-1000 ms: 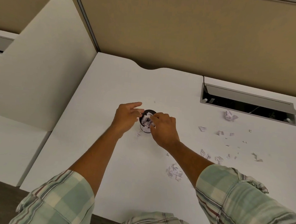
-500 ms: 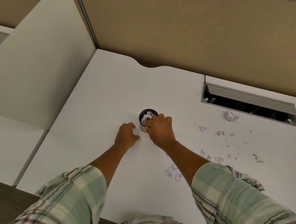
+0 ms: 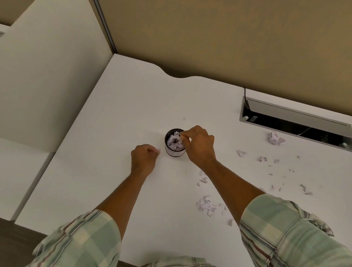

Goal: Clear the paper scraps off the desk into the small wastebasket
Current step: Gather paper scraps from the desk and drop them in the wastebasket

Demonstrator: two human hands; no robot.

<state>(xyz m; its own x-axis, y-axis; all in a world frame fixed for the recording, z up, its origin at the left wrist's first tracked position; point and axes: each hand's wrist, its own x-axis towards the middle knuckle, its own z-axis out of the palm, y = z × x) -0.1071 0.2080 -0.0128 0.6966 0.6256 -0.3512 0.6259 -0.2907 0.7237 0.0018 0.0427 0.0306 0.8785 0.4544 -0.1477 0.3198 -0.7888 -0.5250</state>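
A small black wastebasket (image 3: 170, 151) stands mid-desk, packed with white paper scraps (image 3: 173, 142). My right hand (image 3: 199, 147) rests against its right rim, fingers curled at the top of the paper. My left hand (image 3: 143, 158) lies on the desk just left of the basket, fingers pinched on a tiny paper scrap (image 3: 158, 151). A crumpled paper ball (image 3: 274, 137) and many small loose scraps (image 3: 262, 159) lie to the right. A pile of scraps (image 3: 205, 204) lies nearer me.
The white desk (image 3: 120, 113) meets a tan partition at the back. An open grey cable tray (image 3: 295, 124) with a black cord is set into the desk at the back right. A white divider panel (image 3: 41, 63) stands at the left.
My left hand left the basket rim, dropped to the desk on its left and closed its fingers on a small scrap. My right hand stayed at the basket.
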